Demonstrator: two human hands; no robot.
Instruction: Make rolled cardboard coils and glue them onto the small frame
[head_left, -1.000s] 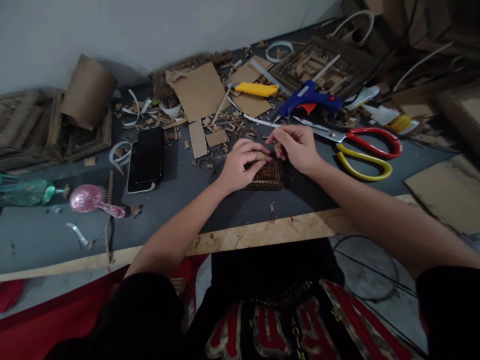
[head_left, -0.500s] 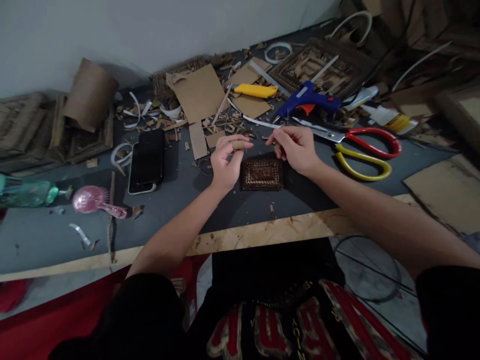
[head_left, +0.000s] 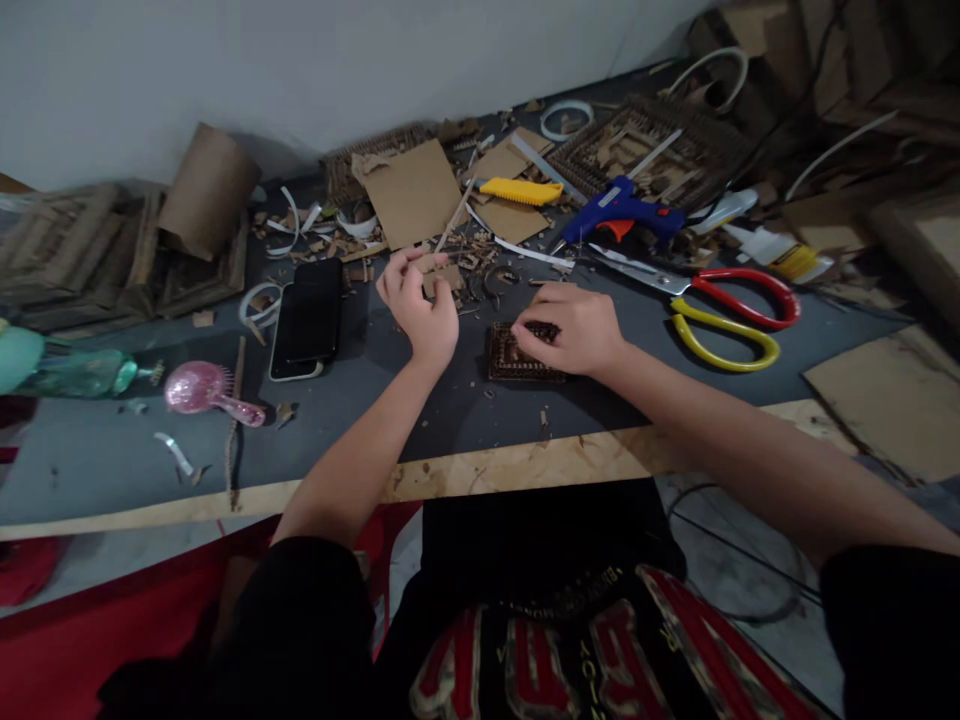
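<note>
A small brown rectangular cardboard frame (head_left: 508, 362) lies flat on the dark table mat. My right hand (head_left: 568, 328) rests on its right half, fingers curled over its top edge and pressing it down. My left hand (head_left: 417, 300) is raised a little to the left of the frame, between it and a black phone (head_left: 307, 317). Its fingertips pinch a small brown cardboard piece (head_left: 430, 266).
Red-and-yellow scissors (head_left: 716, 306), a blue glue gun (head_left: 621, 213) and a yellow cutter (head_left: 521, 189) lie behind and right. Cardboard scraps and sheets (head_left: 414, 191) litter the back. A pink brush (head_left: 204, 392) and a green bottle (head_left: 71, 372) sit at left. The wooden table edge (head_left: 480, 470) runs along the front.
My left hand lifted off the frame with a small piece and moved up and left. My right hand came down from above onto the frame.
</note>
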